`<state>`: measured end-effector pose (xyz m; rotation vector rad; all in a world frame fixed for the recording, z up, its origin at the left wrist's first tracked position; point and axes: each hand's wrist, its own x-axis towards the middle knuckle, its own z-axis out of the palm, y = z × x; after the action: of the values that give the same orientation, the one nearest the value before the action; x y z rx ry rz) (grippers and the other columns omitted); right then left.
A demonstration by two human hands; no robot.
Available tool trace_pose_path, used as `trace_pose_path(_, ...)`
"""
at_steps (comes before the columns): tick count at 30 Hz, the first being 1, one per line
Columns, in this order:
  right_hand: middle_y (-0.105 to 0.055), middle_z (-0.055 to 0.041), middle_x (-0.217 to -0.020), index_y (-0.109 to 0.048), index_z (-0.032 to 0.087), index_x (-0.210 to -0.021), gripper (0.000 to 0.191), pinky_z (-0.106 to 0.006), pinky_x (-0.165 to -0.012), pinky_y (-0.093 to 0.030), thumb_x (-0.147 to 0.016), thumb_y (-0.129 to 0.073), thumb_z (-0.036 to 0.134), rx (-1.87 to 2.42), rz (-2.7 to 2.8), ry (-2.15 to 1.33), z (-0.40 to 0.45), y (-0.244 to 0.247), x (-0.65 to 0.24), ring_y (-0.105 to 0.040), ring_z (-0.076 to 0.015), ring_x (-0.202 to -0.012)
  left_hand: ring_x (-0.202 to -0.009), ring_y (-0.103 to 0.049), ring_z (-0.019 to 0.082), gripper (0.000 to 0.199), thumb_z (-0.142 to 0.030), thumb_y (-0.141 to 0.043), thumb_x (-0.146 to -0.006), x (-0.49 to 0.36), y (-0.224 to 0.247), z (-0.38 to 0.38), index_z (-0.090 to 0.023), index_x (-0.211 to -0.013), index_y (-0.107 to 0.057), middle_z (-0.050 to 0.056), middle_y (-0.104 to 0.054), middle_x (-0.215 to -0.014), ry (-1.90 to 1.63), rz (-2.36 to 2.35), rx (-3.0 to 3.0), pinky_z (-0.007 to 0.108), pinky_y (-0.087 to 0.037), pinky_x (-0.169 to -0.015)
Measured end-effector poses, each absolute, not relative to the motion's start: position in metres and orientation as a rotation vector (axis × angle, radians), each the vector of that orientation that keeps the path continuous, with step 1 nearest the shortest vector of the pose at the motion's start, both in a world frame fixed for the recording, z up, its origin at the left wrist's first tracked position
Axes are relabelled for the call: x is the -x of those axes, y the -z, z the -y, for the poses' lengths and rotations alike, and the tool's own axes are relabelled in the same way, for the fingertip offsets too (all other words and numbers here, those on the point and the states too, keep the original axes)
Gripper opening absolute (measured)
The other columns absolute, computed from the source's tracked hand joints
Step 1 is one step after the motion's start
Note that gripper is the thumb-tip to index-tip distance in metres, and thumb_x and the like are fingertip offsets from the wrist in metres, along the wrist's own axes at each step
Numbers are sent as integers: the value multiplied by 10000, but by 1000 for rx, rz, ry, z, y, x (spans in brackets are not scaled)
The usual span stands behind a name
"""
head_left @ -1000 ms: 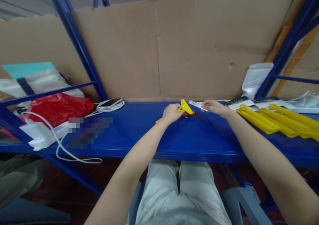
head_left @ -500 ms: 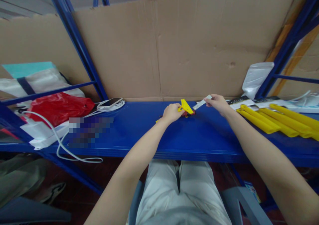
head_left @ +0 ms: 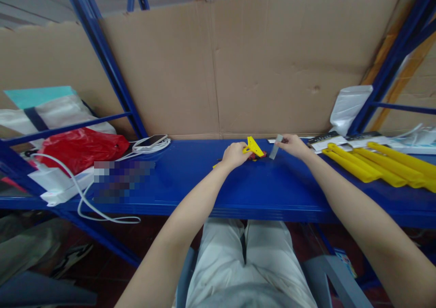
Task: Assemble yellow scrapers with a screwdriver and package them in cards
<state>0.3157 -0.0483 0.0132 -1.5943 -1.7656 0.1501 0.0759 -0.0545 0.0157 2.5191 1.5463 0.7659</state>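
Note:
My left hand (head_left: 235, 155) is closed around a yellow scraper (head_left: 255, 148) over the middle of the blue shelf (head_left: 190, 176). The scraper's flat, flared head points up and to the right. Between the finger and thumb of my right hand (head_left: 293, 145) is a flat grey metal blade (head_left: 275, 147), tilted, its lower end close to the shelf. A gap separates the blade from the scraper head. Small red and dark items (head_left: 261, 155) lie under and beside the scraper, partly hidden by it and too small to name.
Several yellow handles (head_left: 378, 162) and black-and-white packets (head_left: 329, 140) lie at right. At left are a red plastic bag (head_left: 81, 149), a white power strip (head_left: 64, 187) with cables, and a phone (head_left: 153, 140). A cardboard sheet (head_left: 163, 72) stands behind the shelf.
My right hand has drawn slightly away from the scraper, and the blade has turned from slanting to more upright. My left hand and the scraper stay almost where they were.

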Motion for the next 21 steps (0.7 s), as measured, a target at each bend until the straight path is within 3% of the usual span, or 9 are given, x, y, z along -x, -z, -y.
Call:
trace_pose_path(12, -609, -5, -617, -619, 158, -671, 84, -229, -555, -409, -730, -609, 217, 1558, 1975, -260, 39, 1, -313, -541, -129, -579, -1053, -640, 244, 331, -371, -620, -829, -77, -15, 53, -184, -1089, -704, 102, -701, -1129, -760, -1537, -2532, 310, -478, -874)
trace_pose_path(21, -602, -15, -620, -551, 169, -681, 157, -210, -553, -447, -810, -532, 81, 1650, 1958, -531, 44, 2, -301, -532, -106, -533, -1036, -644, 238, 316, -378, -624, -825, -77, -14, 53, -185, -1061, -711, 95, -707, -1111, -769, -1526, -2541, 300, -477, -856)
